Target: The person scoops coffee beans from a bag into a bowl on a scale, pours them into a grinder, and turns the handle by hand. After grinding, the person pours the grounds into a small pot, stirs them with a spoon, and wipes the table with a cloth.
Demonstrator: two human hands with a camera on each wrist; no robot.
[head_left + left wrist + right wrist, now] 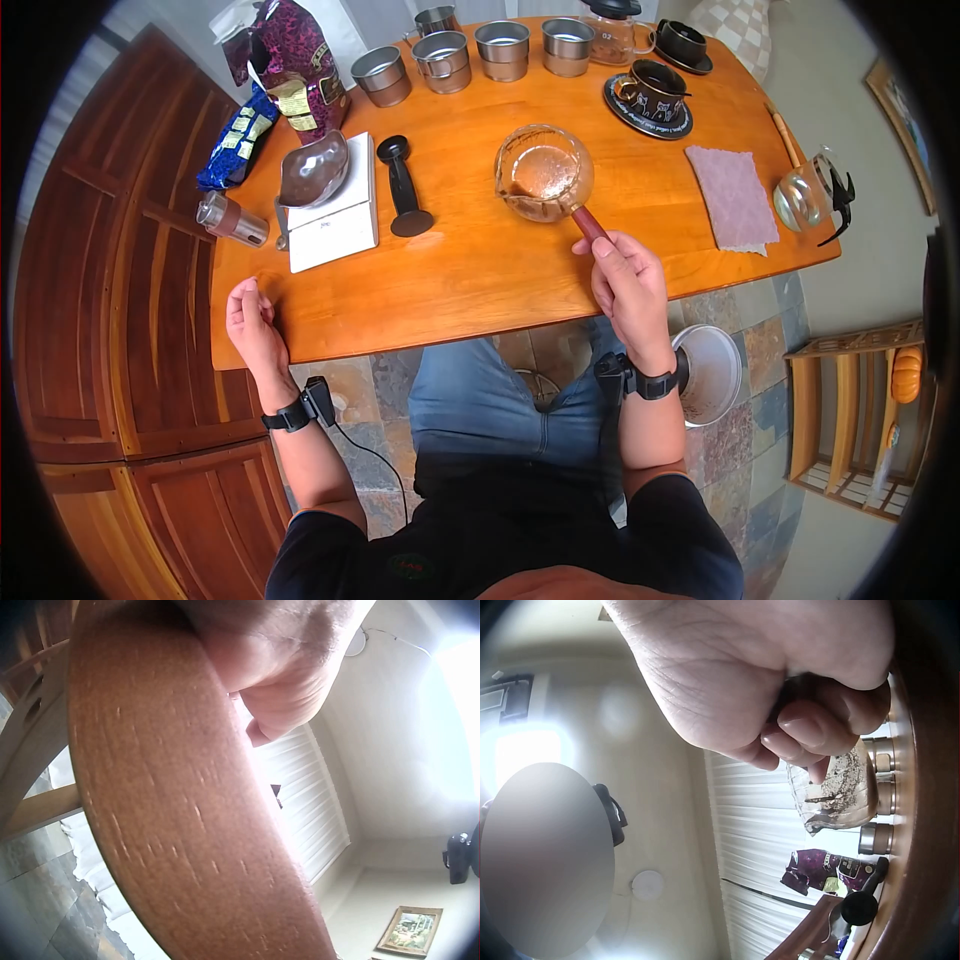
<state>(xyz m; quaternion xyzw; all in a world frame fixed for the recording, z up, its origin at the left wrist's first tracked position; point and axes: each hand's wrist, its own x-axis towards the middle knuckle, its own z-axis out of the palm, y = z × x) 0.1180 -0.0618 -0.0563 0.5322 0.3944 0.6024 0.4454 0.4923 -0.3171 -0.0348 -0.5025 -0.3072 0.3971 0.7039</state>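
A round glass pot point(545, 172) with a spout and a reddish wooden handle point(590, 226) is at the table's middle, some brown matter and froth showing in it. My right hand point(630, 290) grips the handle, thumb along its top. In the right wrist view the fingers of my right hand point(810, 727) curl round the handle, and the speckled glass point(836, 791) shows beyond them. My left hand point(255, 325) rests at the table's front left edge, fingers loosely curled, holding nothing. In the left wrist view that hand point(277, 667) lies over the wooden edge point(180, 795).
At left stand a white scale point(335, 235) with a dark bowl point(314, 172), a grinder point(232, 220) and a black tamper-like tool point(403, 190). Several metal cups point(503, 52) line the back. A cup on a saucer point(655, 90), cloth point(732, 200) and glass server point(803, 200) lie right.
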